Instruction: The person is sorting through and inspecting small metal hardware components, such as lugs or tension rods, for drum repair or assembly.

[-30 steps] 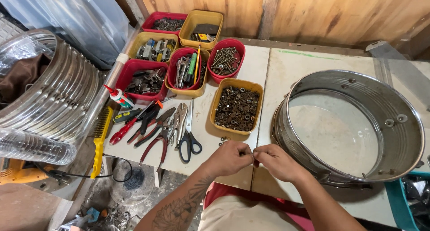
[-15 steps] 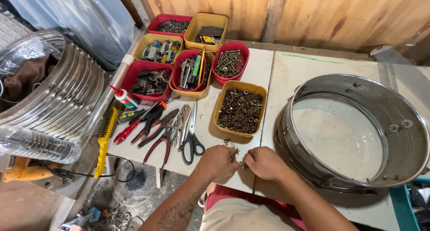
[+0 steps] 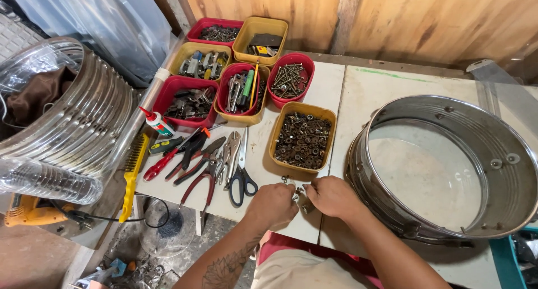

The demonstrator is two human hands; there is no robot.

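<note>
My left hand (image 3: pixel 273 205) and my right hand (image 3: pixel 332 196) meet at the front edge of the white table (image 3: pixel 364 98), fingers pinched together around small metal hardware (image 3: pixel 300 195), probably a bolt or nut. Which hand grips which piece is hard to tell. Just beyond the hands stands a yellow tray of rusty nuts and bolts (image 3: pixel 303 139). A shiny round metal ring pan (image 3: pixel 448 165) lies right of my right hand.
Scissors (image 3: pixel 242 174), red-handled pliers (image 3: pixel 193 163) and a yellow wire brush (image 3: pixel 132 171) lie to the left. Red and yellow bins of screws and parts (image 3: pixel 241 70) sit at the back. A ribbed metal drum (image 3: pixel 73 115) and an orange drill (image 3: pixel 28 210) are far left.
Both hands have stayed together near the table's front edge, shifting slightly as they work the small piece. The view has tilted a little.
</note>
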